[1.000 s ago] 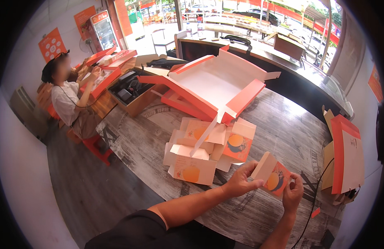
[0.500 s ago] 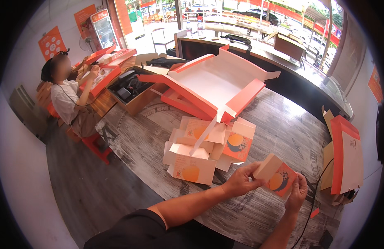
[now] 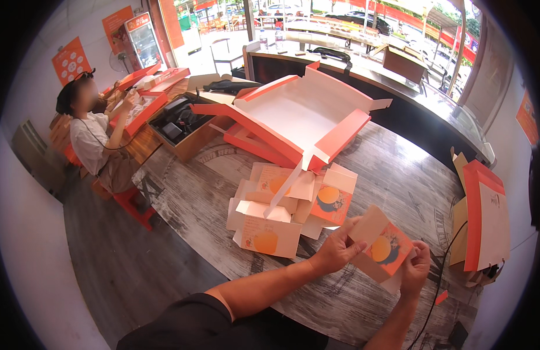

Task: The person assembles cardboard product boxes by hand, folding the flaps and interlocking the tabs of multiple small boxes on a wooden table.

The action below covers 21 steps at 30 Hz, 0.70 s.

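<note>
Between my two hands is a small folding carton (image 3: 388,249), orange with a printed yellow round shape and plain cream flaps. My left hand (image 3: 338,249) grips its left side, thumb on the front and fingers behind. On the other side my right hand (image 3: 416,267) pinches the right edge near a pale flap. Just left of my hands lie several similar small cartons: one open at the front (image 3: 269,236), another with its orange face up (image 3: 330,204). Behind them a large orange tray-like box (image 3: 308,116) with a white inside rests on another orange box.
A cardboard box of black devices and cables (image 3: 191,131) stands at the table's left edge. A folded orange box (image 3: 485,216) and a black cable (image 3: 442,274) are at the right. At far left, a seated person (image 3: 98,125) handles orange boxes. A counter (image 3: 410,105) runs behind.
My hands have turned the small carton so its orange face and side panel show more. It has shifted slightly left; the other cartons stay put.
</note>
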### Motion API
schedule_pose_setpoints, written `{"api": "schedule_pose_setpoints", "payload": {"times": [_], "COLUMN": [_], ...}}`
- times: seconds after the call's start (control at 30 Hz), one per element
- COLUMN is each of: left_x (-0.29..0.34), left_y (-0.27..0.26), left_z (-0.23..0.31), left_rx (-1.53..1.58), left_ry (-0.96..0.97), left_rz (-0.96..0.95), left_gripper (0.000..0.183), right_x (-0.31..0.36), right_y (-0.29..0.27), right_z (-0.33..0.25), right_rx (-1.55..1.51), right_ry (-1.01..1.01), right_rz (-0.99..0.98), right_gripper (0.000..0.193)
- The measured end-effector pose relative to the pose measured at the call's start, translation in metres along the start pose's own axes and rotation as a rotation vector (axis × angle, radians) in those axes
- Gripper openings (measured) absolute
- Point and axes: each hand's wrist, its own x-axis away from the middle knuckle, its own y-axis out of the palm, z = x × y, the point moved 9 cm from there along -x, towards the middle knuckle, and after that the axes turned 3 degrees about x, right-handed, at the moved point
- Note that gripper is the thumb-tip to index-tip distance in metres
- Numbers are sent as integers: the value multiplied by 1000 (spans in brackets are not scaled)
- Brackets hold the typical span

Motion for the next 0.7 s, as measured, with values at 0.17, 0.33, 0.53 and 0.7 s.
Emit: {"api": "schedule_pose_setpoints", "payload": {"times": [0.17, 0.33, 0.53, 0.7], "left_x": [1, -1, 0, 1], "left_y": [2, -5, -6, -7], "left_z": [8, 2, 8, 9], "left_rx": [-50, 33, -76, -193], "left_ry": [72, 52, 105, 89], "left_rz": [7, 45, 80, 96], "left_gripper": [49, 45, 43, 40], "right_x": [9, 10, 13, 15], "right_y": [30, 32, 37, 32], "right_z": [-12, -3, -3, 1], "right_rx": [420, 241, 83, 119], "right_ry": [67, 78, 114, 172], "right_rz": [-182, -359, -479, -498], "right_gripper": [83, 106, 113, 89]}}
